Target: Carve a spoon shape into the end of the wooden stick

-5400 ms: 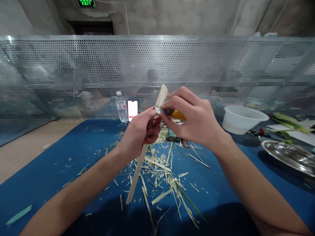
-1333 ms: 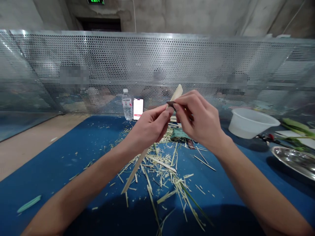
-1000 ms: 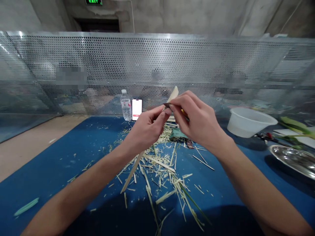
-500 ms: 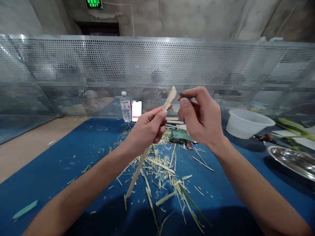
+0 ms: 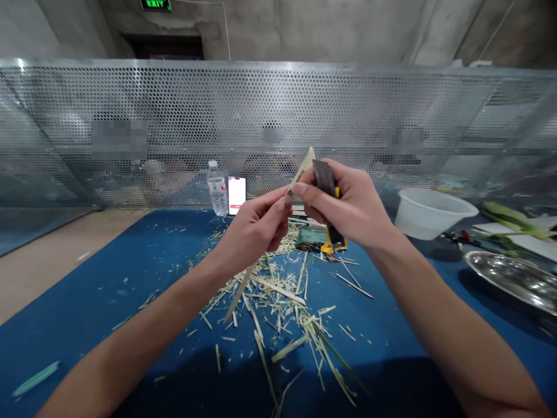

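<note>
A long pale wood-like strip (image 5: 239, 293) is pinched in my left hand (image 5: 256, 231), its lower part slanting down toward the shavings and its pointed upper end rising above my fingertips. My right hand (image 5: 353, 202) is closed around a utility knife (image 5: 322, 177) with a wide dark blade and a black and yellow handle. The blade is tilted up beside the strip's upper end. My right thumb reaches the strip near my left fingertips. Whether the blade touches the strip I cannot tell. Pale shavings (image 5: 278, 302) lie scattered on the blue mat (image 5: 174, 337) below both hands.
A water bottle (image 5: 217, 190) and a lit phone (image 5: 237, 195) stand at the back, before a perforated metal screen (image 5: 183, 110). At right are a white plastic tub (image 5: 429, 215), a steel tray (image 5: 513, 278) and green leaves (image 5: 513, 217). A teal piece (image 5: 37, 378) lies front left.
My right hand has turned and come in to the strip, so the knife's blade and yellow handle now show. The strip has tilted a little in my left hand. The view has shifted slightly.
</note>
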### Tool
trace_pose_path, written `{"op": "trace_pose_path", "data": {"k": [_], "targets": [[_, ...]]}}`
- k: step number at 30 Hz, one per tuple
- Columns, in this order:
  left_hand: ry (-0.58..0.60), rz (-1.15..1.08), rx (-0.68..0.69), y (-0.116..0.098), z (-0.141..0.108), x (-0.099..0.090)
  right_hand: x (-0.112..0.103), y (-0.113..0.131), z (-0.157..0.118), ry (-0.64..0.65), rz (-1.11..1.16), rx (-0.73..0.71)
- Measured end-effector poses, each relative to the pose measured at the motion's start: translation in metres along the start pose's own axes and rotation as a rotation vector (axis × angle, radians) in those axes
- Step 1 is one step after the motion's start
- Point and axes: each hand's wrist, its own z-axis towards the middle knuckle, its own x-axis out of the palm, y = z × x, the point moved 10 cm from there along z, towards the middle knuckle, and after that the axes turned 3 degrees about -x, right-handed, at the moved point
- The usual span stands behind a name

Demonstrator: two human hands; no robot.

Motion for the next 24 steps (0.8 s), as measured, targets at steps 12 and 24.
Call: {"op": "trace_pose_path", "data": {"k": [12,24], "targets": [[-0.008,-0.211,-0.04,0.01,0.007,-0.005,-0.02,-0.024,0.007,-0.201,0.271,0.052],[-0.07,-0.223,0.046,0.009,0.006,-0.006,0.084,-0.146,-0.068,0.118,0.009,0.31]]}}
